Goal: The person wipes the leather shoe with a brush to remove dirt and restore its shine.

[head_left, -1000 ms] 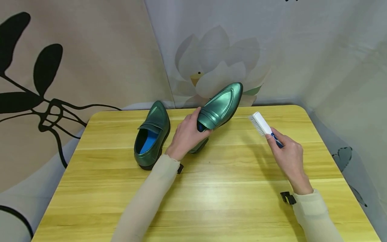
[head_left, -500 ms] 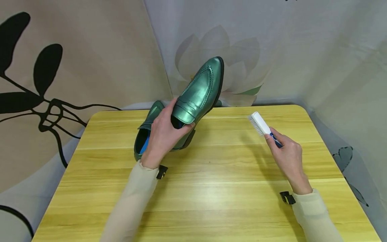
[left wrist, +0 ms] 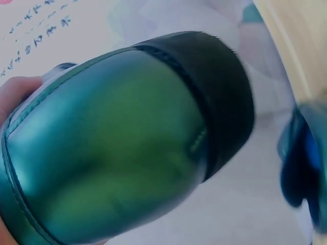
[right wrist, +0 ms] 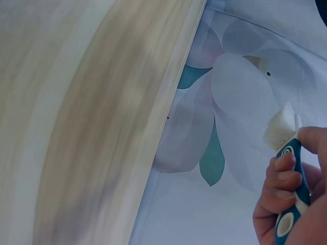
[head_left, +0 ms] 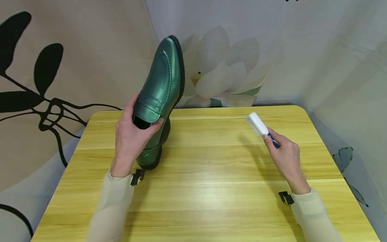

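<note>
My left hand (head_left: 128, 141) grips a metallic green loafer (head_left: 160, 80) at its opening, thumb on the right side. This loafer is in the air, toe up and tilted a little right. Its rounded back and black heel fill the left wrist view. Behind it the second green loafer (head_left: 149, 157) stands on the table, mostly hidden; its blue insole shows at the edge of the left wrist view. On the right, my right hand (head_left: 285, 154) holds a small white brush (head_left: 258, 124) by its blue and white handle. The bristles face left, apart from both shoes.
Both shoes and hands are over a light wooden table (head_left: 211, 201) with rounded far corners. A pale fabric backdrop (head_left: 302, 60) printed with flowers and dark leaves hangs behind the far edge and along the sides.
My left hand has lifted the held loafer up and moved it left, turning its toe from right to nearly upright. It now covers most of the standing loafer. The brush hand barely shifts.
</note>
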`<move>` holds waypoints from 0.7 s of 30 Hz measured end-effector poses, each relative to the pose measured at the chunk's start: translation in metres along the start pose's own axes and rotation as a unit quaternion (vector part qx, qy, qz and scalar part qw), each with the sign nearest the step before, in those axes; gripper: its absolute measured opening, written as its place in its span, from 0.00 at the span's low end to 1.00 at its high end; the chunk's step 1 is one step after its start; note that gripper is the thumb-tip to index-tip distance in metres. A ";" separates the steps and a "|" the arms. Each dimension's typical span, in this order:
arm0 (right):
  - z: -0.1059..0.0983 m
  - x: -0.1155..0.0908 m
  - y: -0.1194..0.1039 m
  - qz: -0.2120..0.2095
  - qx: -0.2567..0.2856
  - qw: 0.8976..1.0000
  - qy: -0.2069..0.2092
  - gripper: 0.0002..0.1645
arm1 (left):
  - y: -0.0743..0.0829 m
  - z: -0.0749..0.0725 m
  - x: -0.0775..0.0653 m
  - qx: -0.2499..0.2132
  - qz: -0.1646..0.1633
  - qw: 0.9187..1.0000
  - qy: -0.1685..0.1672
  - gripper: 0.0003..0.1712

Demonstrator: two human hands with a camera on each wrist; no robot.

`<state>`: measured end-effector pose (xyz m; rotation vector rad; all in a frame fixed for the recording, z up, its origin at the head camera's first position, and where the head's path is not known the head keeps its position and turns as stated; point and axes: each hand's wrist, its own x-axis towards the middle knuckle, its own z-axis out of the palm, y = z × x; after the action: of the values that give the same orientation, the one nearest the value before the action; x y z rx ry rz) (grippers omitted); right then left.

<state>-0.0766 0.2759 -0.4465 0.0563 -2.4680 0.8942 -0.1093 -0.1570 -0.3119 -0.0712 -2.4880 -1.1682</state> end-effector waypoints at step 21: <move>0.002 -0.002 0.000 -0.002 -0.004 1.000 -0.009 0.24 | -0.085 -0.079 -0.020 0.094 -0.100 0.986 0.090 0.50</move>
<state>-0.0756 0.2742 -0.4486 0.0677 -2.4883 0.8846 -0.0829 -0.2692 -0.3353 0.3275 -2.4719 -0.9586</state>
